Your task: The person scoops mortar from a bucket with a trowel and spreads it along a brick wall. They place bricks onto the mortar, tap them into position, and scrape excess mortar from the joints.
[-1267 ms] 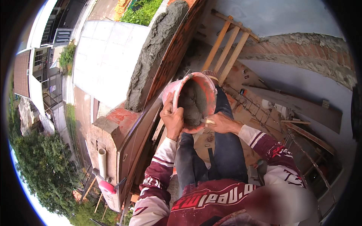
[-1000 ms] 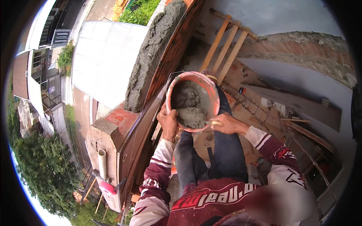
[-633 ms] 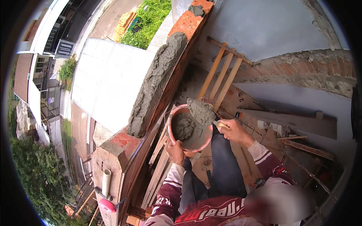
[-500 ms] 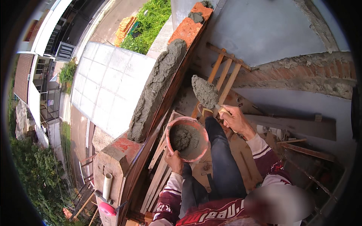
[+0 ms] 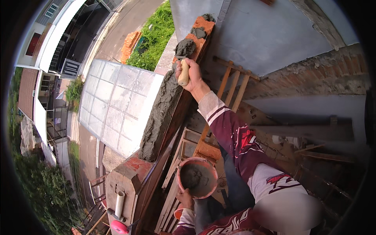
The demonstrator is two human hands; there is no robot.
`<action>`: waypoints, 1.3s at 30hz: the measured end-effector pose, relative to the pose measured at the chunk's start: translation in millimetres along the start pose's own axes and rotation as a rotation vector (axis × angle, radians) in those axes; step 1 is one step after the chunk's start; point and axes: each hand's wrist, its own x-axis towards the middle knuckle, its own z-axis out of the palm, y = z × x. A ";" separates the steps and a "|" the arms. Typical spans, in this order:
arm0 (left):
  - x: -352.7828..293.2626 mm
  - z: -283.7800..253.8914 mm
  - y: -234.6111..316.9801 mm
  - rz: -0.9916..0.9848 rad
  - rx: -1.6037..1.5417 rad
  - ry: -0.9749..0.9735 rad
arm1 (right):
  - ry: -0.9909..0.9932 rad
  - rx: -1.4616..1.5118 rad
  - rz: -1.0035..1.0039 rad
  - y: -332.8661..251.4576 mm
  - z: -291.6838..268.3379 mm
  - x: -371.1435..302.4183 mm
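My right hand [image 5: 192,76] is closed round the wooden handle of a trowel [image 5: 183,75], reaching out over the top of a brick wall [image 5: 206,25]. Beyond the fist sits a lump of grey mortar [image 5: 185,47] on the bricks; the blade is mostly hidden, so I cannot tell how much mortar is still on it. A long, thick bed of mortar [image 5: 158,119] runs along the wall top toward me. Lower down, my left hand [image 5: 186,199] grips the rim of a reddish bucket [image 5: 214,172] that holds wet mortar.
A wooden ladder [image 5: 234,84] leans at the right of the wall. On the near block [image 5: 121,178] lie a white-handled tool [image 5: 120,203] and a pink round object [image 5: 118,226]. Left of the wall, a pale panelled roof [image 5: 113,98] lies below, with a steep drop to the street.
My right hand has swung up and left from above the bucket to the far wall top with the mortar-loaded trowel. A new mortar lump shows there. The left hand still holds the bucket.
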 end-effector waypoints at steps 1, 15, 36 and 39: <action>-2.6 -1.7 1.4 0.020 0.039 -0.015 | 0.005 0.142 0.072 4.8 -3.6 -0.1; 0.8 -8.2 -17.7 0.105 0.175 -0.063 | 0.212 -1.504 0.083 -124.1 53.7 -91.2; -11.3 -47.7 -42.8 0.015 0.177 0.049 | 0.135 -2.414 0.066 -72.6 84.4 -76.6; -16.1 -47.6 -39.5 0.180 0.260 0.147 | 0.091 -2.777 -0.244 -104.6 89.5 -35.5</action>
